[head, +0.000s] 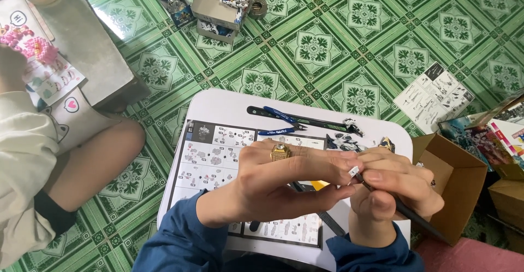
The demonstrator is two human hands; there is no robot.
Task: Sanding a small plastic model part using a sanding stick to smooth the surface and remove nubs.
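My left hand [273, 182], with a gold ring on one finger, pinches a tiny white plastic part [353, 171] between thumb and fingertips. My right hand [393, 187] grips a thin dark tool [415, 217] whose tip touches that part. Both hands hover over a small white table [229, 105] that carries a printed instruction sheet [210, 154]. Blue-handled nippers [281, 122] and small dark model pieces [344, 138] lie on the table beyond my fingers.
An open cardboard box [456, 187] stands at the table's right. Another box [221, 7] with a small figure sits far on the green tiled floor, next to a tape roll [257, 7]. A loose sheet [434, 97] lies at right. Another person's leg [95, 165] rests at left.
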